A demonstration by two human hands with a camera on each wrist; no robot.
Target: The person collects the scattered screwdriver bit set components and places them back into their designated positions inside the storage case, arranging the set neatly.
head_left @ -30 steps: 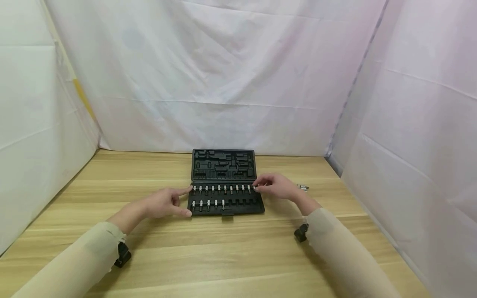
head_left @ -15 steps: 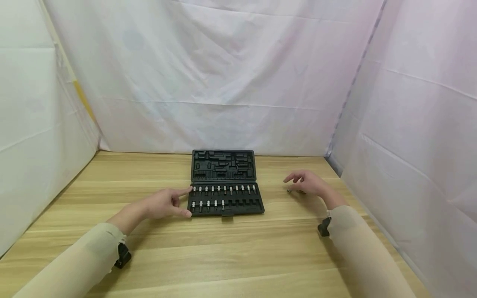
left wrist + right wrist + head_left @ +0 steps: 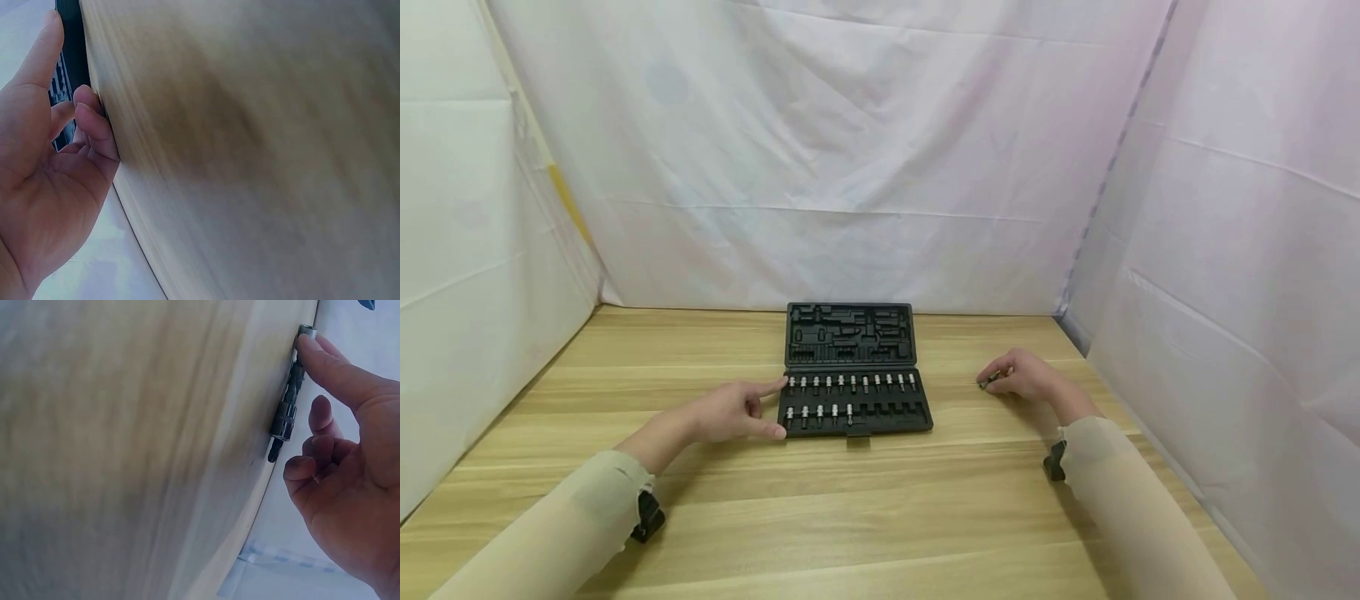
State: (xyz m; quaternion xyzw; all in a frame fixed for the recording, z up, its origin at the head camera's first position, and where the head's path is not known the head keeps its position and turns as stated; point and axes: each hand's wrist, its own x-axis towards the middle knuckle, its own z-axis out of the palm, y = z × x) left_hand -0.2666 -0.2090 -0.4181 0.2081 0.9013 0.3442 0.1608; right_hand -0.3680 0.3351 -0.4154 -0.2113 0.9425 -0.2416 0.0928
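An unfolded black case [image 3: 891, 423] lies on the table, a full upper row and part of the lower row of its tray holding silver bit sockets [image 3: 820, 412]. At the case's left edge, the left hand [image 3: 727, 412] [image 3: 56, 169] rests with forefinger and thumb spread against it. Over to the right, the right hand [image 3: 1028, 377] [image 3: 356, 431] pinches a silver bit socket [image 3: 306, 330] between thumb and forefinger. More dark and silver sockets [image 3: 284, 419] lie beside its fingertips on the table.
The wooden table [image 3: 820, 508] ends at a white sheet [image 3: 820, 167] behind, with more white sheeting [image 3: 1240, 250] along the right and left sides. Empty slots [image 3: 891, 411] show at the right of the tray's lower row.
The right hand has moved right, from the tray's upper right corner to the loose sockets, and its thumb and forefinger have closed on one. The left hand has stayed in place.
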